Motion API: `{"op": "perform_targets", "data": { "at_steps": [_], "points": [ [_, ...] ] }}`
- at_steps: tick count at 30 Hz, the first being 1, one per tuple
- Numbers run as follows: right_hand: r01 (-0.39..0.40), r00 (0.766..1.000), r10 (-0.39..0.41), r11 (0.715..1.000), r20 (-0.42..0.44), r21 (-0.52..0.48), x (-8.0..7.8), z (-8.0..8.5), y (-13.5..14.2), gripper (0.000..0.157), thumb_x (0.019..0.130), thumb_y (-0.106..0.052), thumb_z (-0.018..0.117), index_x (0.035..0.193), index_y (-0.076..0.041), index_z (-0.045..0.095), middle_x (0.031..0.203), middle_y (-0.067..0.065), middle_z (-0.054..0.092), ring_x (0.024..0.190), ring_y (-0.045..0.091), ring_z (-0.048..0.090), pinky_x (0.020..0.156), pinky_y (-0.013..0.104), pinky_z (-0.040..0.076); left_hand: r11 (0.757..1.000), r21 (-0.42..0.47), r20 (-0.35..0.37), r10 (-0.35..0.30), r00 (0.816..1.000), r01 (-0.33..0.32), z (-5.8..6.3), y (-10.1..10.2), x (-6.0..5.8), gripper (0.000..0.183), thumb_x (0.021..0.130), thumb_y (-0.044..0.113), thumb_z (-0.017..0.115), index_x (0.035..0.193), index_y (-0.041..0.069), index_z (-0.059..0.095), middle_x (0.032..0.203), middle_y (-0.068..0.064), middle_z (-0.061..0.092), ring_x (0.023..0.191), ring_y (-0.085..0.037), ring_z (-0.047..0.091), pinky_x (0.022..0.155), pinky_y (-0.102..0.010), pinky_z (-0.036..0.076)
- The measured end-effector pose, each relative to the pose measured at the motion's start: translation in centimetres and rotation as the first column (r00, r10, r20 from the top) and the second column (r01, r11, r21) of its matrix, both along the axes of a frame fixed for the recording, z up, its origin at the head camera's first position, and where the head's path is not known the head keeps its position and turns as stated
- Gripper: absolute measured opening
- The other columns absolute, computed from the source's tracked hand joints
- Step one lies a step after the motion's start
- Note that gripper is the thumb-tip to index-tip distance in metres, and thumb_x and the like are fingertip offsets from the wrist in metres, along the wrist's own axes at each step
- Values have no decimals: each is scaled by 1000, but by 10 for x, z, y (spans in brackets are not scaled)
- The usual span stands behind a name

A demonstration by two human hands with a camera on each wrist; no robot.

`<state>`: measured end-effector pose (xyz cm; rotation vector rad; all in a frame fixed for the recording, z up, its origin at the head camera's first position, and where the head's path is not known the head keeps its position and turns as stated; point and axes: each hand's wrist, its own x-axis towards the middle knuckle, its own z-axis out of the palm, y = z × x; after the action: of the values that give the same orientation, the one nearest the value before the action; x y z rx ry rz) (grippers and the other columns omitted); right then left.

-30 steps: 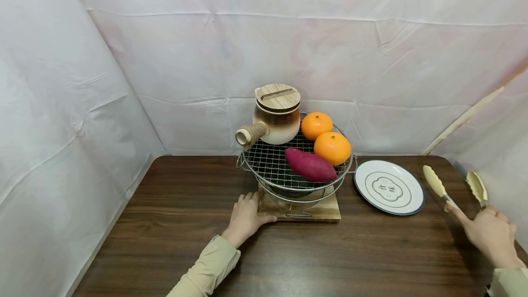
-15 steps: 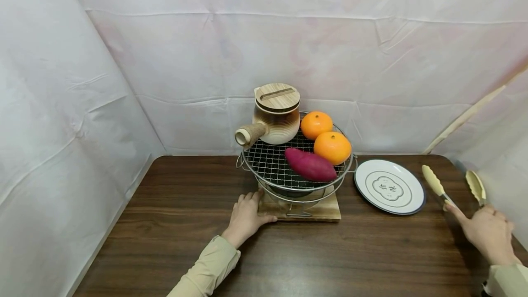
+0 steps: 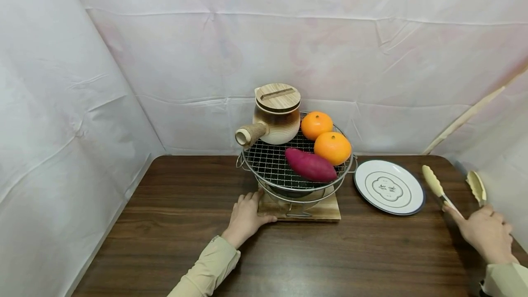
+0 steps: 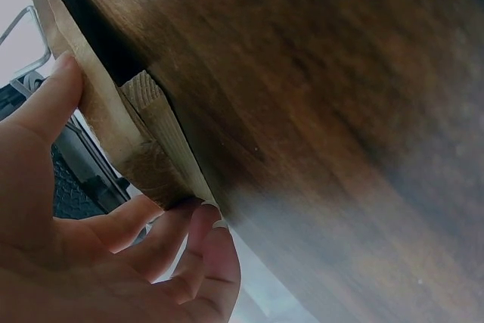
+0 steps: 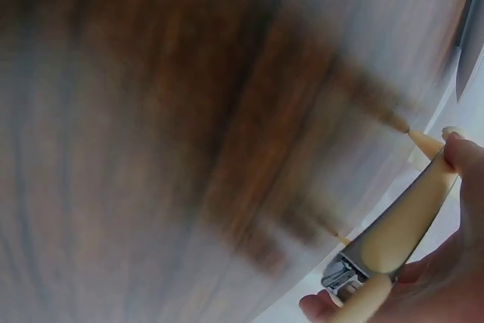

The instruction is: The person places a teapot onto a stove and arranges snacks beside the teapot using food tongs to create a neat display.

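My left hand [image 3: 245, 219] grips the left corner of a wooden board [image 3: 326, 211], thumb at the front edge and fingers along the side. In the left wrist view, the thumb lies on the board [image 4: 106, 100] and the fingertips curl at its end. On that board stands a round grill with a wire mesh [image 3: 268, 164]. At the far right, my right hand [image 3: 486, 233] holds metal tongs with cream tips [image 3: 433, 181], their arms spread wide. Cream grips on the tongs [image 5: 408, 221] show in the right wrist view.
On the mesh sit a clay teapot [image 3: 278, 127] with a wooden lid, a purple sweet potato [image 3: 310, 165] and two mandarins [image 3: 316, 125]. A white plate [image 3: 367, 175] with a dark rim lies between grill and tongs. White cloth [image 3: 206, 58] hangs behind the brown table [image 3: 185, 196].
My right hand has shifted slightly left on the tongs, whose arms stay spread. The left hand, the board and the things on the grill have not moved.
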<state>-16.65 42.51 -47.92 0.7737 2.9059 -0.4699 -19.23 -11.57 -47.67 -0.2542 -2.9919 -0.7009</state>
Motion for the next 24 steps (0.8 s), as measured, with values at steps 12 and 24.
{"op": "perform_targets", "data": {
  "at_steps": [12, 24],
  "points": [
    [46, 994, -46, 999, 99, 5, -1, -1, 0, 120, 87, -78, 24, 125, 35, 10, 117, 58, 24, 107, 70, 30, 83, 69, 36, 1000, 6, -2, 1, 1000, -1, 1, 0, 0, 89, 66, 49, 83, 138, 8, 51, 124, -17, 63, 110, -35, 55, 89, -52, 46],
    [33, 994, -33, 999, 104, 1, -2, -4, 2, 123, 86, -79, 22, 128, 35, 0, 119, 60, 20, 109, 73, 27, 83, 72, 34, 1000, 5, -5, 4, 1000, -4, 1, 0, 0, 89, 66, 51, 83, 138, 8, 52, 124, -17, 63, 111, -35, 55, 89, -52, 46]
  ]
}}
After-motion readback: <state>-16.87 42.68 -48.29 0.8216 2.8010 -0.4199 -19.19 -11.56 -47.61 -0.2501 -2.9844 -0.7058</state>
